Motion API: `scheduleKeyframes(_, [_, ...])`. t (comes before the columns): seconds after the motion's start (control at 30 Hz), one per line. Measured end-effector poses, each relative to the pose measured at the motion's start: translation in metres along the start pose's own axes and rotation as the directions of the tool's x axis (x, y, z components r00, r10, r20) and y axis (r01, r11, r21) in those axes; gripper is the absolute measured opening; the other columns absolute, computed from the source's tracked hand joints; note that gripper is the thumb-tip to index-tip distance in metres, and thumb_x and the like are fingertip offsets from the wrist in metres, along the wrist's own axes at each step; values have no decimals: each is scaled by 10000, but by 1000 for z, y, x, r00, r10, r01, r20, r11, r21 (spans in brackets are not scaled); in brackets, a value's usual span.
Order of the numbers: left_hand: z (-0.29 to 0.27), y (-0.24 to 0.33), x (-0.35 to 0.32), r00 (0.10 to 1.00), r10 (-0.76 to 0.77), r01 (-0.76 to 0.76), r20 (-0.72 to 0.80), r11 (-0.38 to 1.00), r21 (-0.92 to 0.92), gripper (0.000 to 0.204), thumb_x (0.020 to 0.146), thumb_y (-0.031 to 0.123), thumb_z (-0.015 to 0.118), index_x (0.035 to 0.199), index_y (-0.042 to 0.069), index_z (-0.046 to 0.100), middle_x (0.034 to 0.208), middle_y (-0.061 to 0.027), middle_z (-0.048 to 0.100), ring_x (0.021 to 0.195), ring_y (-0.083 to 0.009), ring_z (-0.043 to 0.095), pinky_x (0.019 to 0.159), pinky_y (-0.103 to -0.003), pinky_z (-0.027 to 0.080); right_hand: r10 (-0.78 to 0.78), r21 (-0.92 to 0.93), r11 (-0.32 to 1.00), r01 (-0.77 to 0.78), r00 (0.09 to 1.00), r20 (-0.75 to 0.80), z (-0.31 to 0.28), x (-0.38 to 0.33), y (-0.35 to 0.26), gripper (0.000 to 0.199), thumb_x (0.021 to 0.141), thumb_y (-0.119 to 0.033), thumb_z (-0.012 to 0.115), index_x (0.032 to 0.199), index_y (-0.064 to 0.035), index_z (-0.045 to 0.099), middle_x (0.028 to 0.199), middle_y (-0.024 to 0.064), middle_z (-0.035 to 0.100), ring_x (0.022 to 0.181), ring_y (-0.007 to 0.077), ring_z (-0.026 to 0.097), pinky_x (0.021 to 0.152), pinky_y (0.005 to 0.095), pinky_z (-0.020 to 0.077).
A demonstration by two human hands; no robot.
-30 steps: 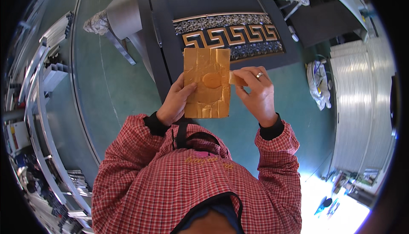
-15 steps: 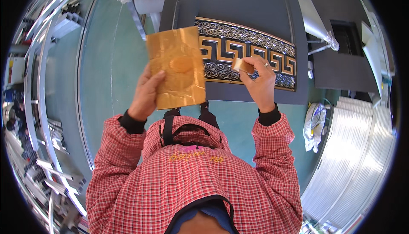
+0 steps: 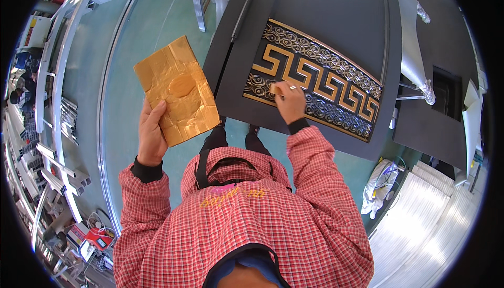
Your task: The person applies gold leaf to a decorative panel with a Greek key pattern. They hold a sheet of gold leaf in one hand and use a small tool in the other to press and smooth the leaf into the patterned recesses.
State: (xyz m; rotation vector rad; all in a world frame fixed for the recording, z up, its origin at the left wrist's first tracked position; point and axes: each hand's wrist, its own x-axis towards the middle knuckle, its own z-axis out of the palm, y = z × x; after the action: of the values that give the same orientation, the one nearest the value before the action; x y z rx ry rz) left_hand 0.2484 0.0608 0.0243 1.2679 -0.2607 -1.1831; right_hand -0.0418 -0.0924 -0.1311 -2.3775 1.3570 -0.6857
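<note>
My left hand (image 3: 151, 133) grips the edge of a gold-coloured flat board (image 3: 191, 115) with creased tape on it. A round puddle of wet gold paint (image 3: 182, 86) sits near the board's middle. In the fingertips of my right hand (image 3: 292, 102) is a small sponge block (image 3: 274, 88), brownish and mostly covered by the fingers. It is held at the lower left ornament band of the decorative panel (image 3: 318, 91), which has a raised gold key pattern between two bands of swirls. The swirls at the left end look gold, those farther right silvery.
The panel is set in a dark grey door (image 3: 331, 4) lying flat ahead of me. Film-wrapped supports (image 3: 415, 62) stand at its right. Metal racks (image 3: 58, 78) with profiles run along the left. Stacked pale sheets (image 3: 420, 209) and a plastic bag (image 3: 379, 185) lie to the right.
My right hand has moved left with the sponge, from over the panel's middle to its lower left band. The board has shifted left and tilted in my left hand. The whole view has turned.
</note>
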Motion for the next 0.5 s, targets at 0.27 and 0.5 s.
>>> scheduleKeyframes(0.27, [-15, 0, 10, 999, 26, -27, -25, 998, -55, 426, 970, 60, 420, 1383, 25, 324, 1294, -120, 517, 1130, -211, 567, 933, -343, 503, 206, -67, 976, -208, 978, -35, -20, -24, 37, 285, 711, -42, 671, 978, -131, 629, 971, 74, 651, 942, 320, 570, 797, 416, 479])
scheduleKeyframes(0.5, [-16, 7, 18, 1000, 9, -9, 2, 1000, -13, 442, 971, 78, 420, 1397, 23, 318, 1323, -116, 496, 1165, -209, 544, 963, -341, 478, 14, 64, 998, -10, 999, -52, 32, 18, -30, 229, 740, -32, 621, 947, -130, 619, 893, 77, 621, 881, 311, 561, 792, 407, 456])
